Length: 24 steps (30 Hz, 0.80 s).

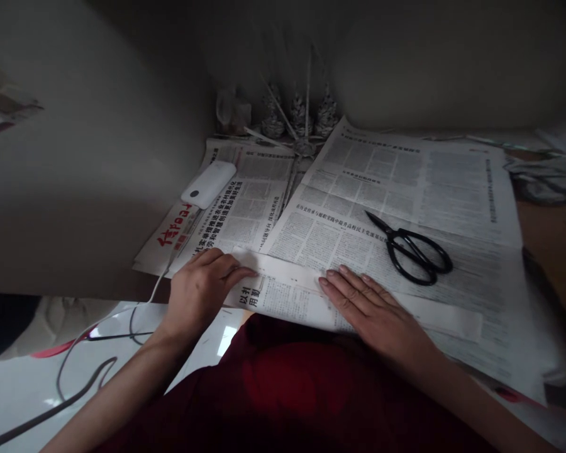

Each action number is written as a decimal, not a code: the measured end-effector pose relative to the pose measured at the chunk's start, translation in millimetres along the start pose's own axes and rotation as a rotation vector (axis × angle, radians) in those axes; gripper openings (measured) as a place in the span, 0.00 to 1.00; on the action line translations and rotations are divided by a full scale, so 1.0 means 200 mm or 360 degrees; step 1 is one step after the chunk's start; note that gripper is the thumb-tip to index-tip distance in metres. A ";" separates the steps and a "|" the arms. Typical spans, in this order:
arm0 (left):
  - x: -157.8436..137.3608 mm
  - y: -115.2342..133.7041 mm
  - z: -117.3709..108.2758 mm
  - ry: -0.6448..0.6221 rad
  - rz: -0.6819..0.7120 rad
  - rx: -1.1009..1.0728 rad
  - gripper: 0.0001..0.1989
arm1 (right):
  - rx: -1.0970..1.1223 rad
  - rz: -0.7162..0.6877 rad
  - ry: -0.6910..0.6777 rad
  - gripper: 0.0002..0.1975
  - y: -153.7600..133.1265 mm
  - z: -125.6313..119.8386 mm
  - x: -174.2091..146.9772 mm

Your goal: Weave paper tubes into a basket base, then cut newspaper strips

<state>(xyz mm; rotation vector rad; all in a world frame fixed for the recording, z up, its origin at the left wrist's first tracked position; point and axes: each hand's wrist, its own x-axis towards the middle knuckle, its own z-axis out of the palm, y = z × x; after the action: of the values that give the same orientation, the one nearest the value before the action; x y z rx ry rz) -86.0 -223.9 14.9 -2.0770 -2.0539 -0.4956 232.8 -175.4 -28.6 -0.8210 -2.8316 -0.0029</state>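
A long folded strip of newspaper [292, 275] lies along the near edge of a spread newspaper sheet [349, 189]. At the strip's left end, my left hand [202, 280] is closed with curled fingers, the thumb pressed against the paper. My right hand [370, 302] rests flat over the strip further right, fingers stretched out. Part of the strip is hidden under that palm and shows again toward the right [448, 319]. Black-handled scissors [412, 251] lie on the sheet beyond my right hand, blades pointing to the far left.
A white device with a cable [210, 184] lies on another newspaper [259, 189] at left. Woven paper pieces [299, 119] with upright strips stand at the back wall. A plastic bag [233, 112] is beside them. Dark cords [544, 189] lie at right.
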 end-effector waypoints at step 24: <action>0.17 -0.09 0.04 -0.0186 0.0194 -0.0470 0.23 | 0.0002 -0.0003 -0.0018 0.38 -0.01 -0.02 0.01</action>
<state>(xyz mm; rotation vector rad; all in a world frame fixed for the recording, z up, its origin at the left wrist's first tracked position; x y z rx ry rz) -103.5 -189.0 17.2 -2.4349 -2.0013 -0.7102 231.1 -175.6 -23.4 -0.8203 -2.8428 0.0035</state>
